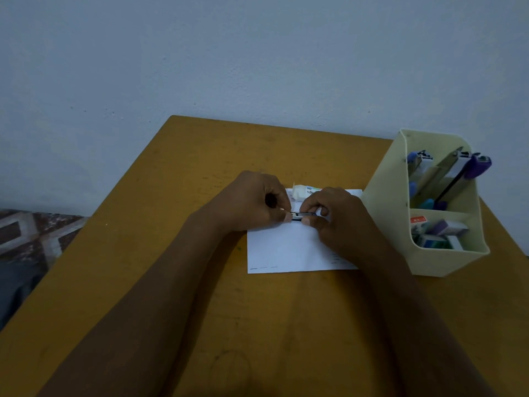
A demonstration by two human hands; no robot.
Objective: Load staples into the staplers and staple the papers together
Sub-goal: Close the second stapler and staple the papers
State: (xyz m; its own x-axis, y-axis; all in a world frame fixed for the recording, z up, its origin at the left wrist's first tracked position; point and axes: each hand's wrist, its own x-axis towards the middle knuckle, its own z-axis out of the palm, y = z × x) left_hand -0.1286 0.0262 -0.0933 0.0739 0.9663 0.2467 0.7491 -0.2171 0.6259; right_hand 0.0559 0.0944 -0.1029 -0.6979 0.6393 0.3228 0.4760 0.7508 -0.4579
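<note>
— What are the fingers doing?

— The left hand [257, 200] is curled tight, its fingertips [286, 217] pinching the left end of a small stapler [300, 215]. The right hand [335, 216] pinches the other end between thumb and bent fingers. Only a short stretch of metal and dark plastic shows between them, so I cannot tell whether the magazine is open.

— And something dark inside the left fist?

— Yes, but too dim to name.

— Where is the stapler?

— Held above the far edge of the papers [286, 247], which lie flat on the tabletop [200, 167], right of its middle. Both wrists rest on or just over the sheet.

— Anything beyond?

— A small pale staple box [300, 191] lies on the far end of the papers, just behind the hands. Just beside the papers, at the tabletop's right edge, stands a cream organiser [383, 202]. Its far compartment holds upright staplers [452, 170] with blue and purple parts; its near compartment holds more staple boxes [438, 233].
</note>
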